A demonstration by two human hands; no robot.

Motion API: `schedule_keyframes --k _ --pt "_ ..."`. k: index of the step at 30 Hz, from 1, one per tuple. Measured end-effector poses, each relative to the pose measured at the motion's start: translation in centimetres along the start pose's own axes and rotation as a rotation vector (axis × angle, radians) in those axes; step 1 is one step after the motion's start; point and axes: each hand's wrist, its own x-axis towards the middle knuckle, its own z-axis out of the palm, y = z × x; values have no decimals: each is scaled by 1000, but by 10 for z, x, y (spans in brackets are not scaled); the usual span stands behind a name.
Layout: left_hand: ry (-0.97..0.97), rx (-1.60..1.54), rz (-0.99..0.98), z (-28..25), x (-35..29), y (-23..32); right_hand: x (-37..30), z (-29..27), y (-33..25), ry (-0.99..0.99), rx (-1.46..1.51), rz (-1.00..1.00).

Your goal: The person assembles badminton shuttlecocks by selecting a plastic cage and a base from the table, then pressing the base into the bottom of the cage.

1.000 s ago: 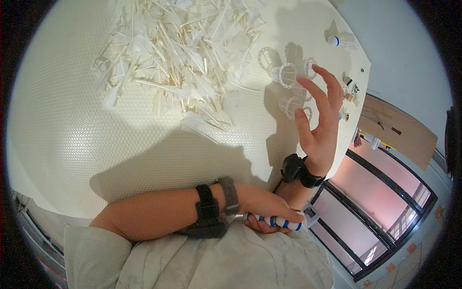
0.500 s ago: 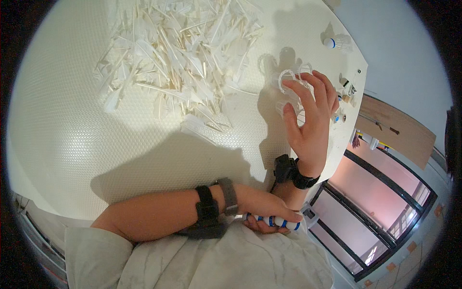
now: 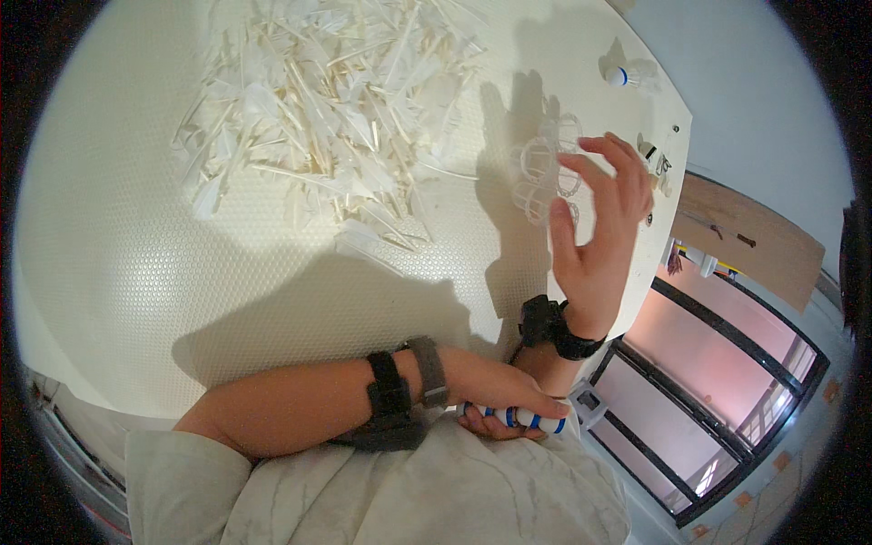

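Observation:
At the lower middle, close to my shirt, my left hand point(image 3: 509, 409) is wrapped round a short row of white shuttlecock corks point(image 3: 543, 421) with blue bands. My right hand point(image 3: 599, 227) hovers over the right side of the table, fingers curved and apart, nothing held in them. Just left of its fingertips stands a cluster of clear plastic ring-shaped pieces point(image 3: 538, 162). I cannot tell whether the fingers touch any of them. A big heap of white feathers point(image 3: 318, 100) covers the far middle of the table.
The pale textured table point(image 3: 118, 272) has a shuttlecock point(image 3: 619, 76) lying at its far right. Small loose parts point(image 3: 661, 163) lie along the right edge, partly behind my right hand. Beyond it are a wooden board point(image 3: 754, 241) and a black-framed glass panel point(image 3: 708, 363).
My right hand has drawn slightly right, off the clear plastic pieces, and its fingers have spread. More of those pieces show now. My left hand keeps its hold on the shuttlecock corks.

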Motion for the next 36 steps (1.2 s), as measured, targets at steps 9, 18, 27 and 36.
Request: schedule_keyframes --k 9,18,27,36 --pt "9 10 13 6 -4 5 -16 -21 21 -7 190 182" --pt "8 -10 30 2 -5 1 -25 -40 23 -227 172 378" --pt "102 -38 -54 10 -10 10 -26 -31 27 -307 162 430" --pt "58 -65 -11 7 -8 1 -26 -28 28 -300 170 386"
